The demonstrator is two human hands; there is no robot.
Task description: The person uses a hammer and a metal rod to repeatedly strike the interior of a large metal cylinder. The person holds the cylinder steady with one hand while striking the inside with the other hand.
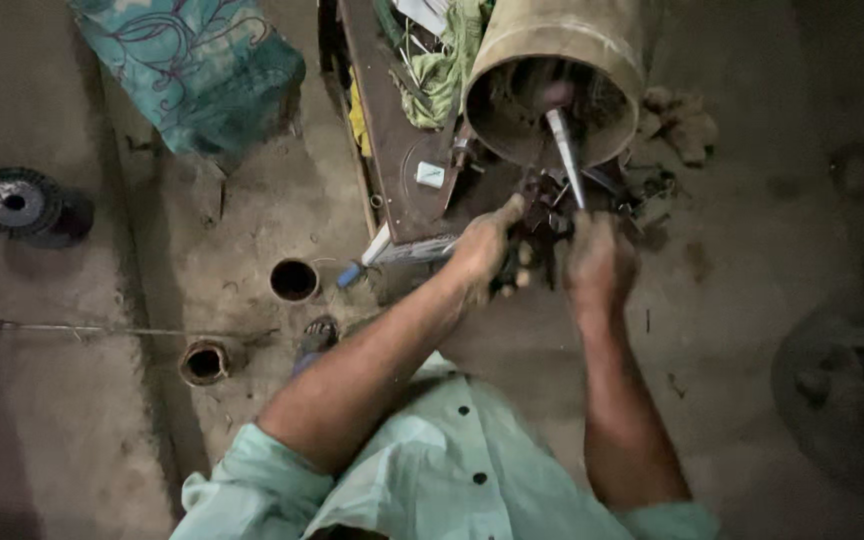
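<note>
Dark metal parts [544,222], small and tangled together, lie on the dusty floor [732,300] just below the open mouth of a big round drum [592,60] that lies on its side, and both hands work among them. From the head camera, the left hand [485,250] is curled over the left side of the cluster, thumb raised toward the drum, fingers bent around something dark and small; what exactly it grips is too blurred to tell. The right hand [600,262] is closed into a loose fist just right of the cluster, and a pale metal rod [565,155] rises from above it into the drum's mouth; whether the fist holds the rod's lower end cannot be made out. A brown metal plate [392,150] runs along the drum's left side with a green rag [442,70] bunched at its far end. Farther left on the floor stand two short open pipe pieces [294,280], a dark wire spool [17,203] and a patterned teal cloth bundle [192,65]. A thin rod [102,329] lies flat near the spool.
</note>
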